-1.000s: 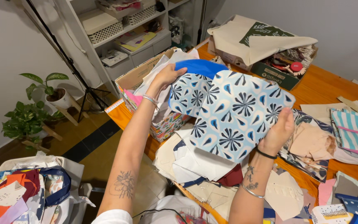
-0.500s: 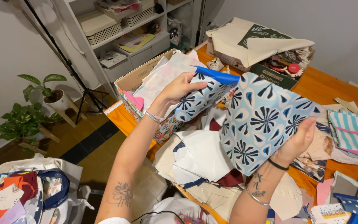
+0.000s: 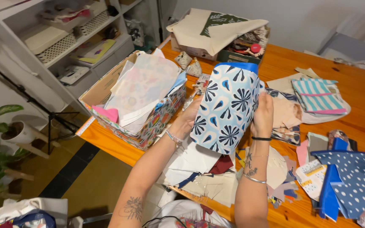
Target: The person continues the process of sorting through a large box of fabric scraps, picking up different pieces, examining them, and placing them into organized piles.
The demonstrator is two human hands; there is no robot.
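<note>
Gripping from both sides, the left hand [image 3: 187,120] and the right hand [image 3: 262,115] hold a folded piece of patterned fabric [image 3: 227,109] upright between them above the wooden table [image 3: 351,88]. The right hand's fingers lie flat and closed along the cloth's right edge; the left hand is mostly hidden behind the left edge, curled against it. The cloth is pale blue-white, printed with dark navy fan and teardrop flower shapes, and shows a plain bright blue lining along its top fold. It hangs over a heap of white and maroon scraps [image 3: 199,164]. Just left stands a floral cardboard box [image 3: 151,122] stuffed with papers; to the right lie striped turquoise fabric [image 3: 317,95] and blue dotted cloth [image 3: 351,177].
</note>
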